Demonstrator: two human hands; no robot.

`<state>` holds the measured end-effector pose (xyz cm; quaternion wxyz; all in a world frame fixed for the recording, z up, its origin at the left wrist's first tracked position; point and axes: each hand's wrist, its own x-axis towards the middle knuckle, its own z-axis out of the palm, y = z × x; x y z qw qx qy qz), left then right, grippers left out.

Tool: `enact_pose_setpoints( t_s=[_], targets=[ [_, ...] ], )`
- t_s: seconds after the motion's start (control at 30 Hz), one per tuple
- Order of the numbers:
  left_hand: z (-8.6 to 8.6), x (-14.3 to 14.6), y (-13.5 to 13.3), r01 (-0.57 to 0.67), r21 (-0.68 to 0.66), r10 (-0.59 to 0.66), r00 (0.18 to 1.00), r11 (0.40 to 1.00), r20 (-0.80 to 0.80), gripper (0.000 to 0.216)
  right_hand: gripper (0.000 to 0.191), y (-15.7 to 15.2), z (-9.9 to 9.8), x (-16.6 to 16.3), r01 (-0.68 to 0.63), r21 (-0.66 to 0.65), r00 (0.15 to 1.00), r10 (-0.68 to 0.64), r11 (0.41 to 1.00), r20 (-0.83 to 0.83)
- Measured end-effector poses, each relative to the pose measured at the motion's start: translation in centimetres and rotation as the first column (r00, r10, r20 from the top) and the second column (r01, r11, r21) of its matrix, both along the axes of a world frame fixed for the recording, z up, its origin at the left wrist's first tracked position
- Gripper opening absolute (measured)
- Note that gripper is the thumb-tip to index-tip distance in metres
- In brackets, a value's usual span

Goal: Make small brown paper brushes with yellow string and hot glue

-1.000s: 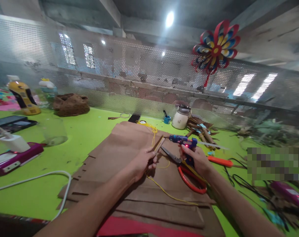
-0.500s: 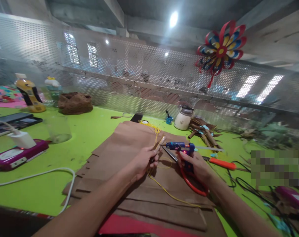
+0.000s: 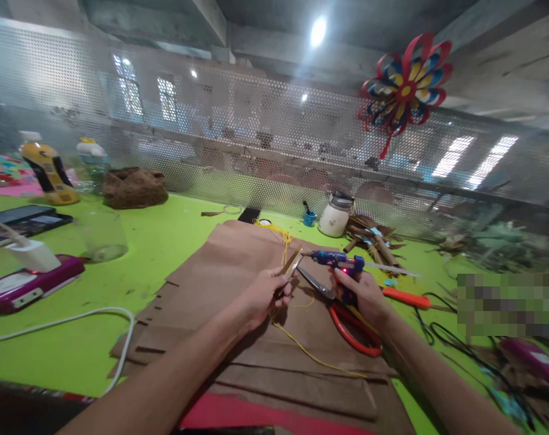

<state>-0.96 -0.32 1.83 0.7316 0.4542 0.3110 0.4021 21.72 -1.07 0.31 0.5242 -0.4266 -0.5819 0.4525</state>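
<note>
My left hand (image 3: 264, 295) is closed on a thin brown strip (image 3: 293, 264) and a length of yellow string (image 3: 302, 350), held over a sheet of brown paper (image 3: 220, 284). My right hand (image 3: 364, 293) grips a blue hot glue gun (image 3: 337, 261) whose red light is on. The gun's nozzle points left, close to the upper end of the strip. Red-handled scissors (image 3: 347, 323) lie on the paper under and between my hands.
A green table (image 3: 165, 235) bears a white jar (image 3: 334, 217), an orange cutter (image 3: 406, 297), brown sticks (image 3: 374, 241), a magenta device (image 3: 29, 281) with a white cable (image 3: 75, 320), and a brown lump (image 3: 133, 188). A perforated metal screen (image 3: 238, 145) stands behind, with a paper flower (image 3: 404, 81).
The glue gun's nozzle came in against the strip's tip half a second ago and has now drawn slightly back to the right. My left hand has stayed put.
</note>
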Motion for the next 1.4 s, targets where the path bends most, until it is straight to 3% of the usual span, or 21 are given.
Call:
enact_pose_setpoints(
  t_s=[0.47,0.73,1.0,1.4],
  targets=[
    [-0.4,0.0,0.3,-0.039,-0.024,0.038,0.998,0.999,-0.048,0.019,0.024,0.0,0.6,0.5,0.142,0.065,0.988,-0.137,0.988,-0.075],
    [0.0,0.0,0.0,-0.021,-0.006,0.021,0.999,1.000,-0.030,0.021,0.028,-0.5,0.5,-0.4,0.031,0.040,0.994,-0.035,0.999,0.106],
    [0.1,0.0,-0.1,-0.026,-0.009,0.025,0.999,1.000,-0.023,0.023,0.032,-0.8,0.4,-0.9,-0.068,-0.055,0.988,0.075,0.996,0.134],
    [0.1,-0.2,0.1,-0.031,-0.007,0.031,0.999,0.999,-0.018,0.017,0.036,-1.3,0.5,-1.1,-0.166,-0.055,0.977,0.171,0.985,0.128]
  ],
)
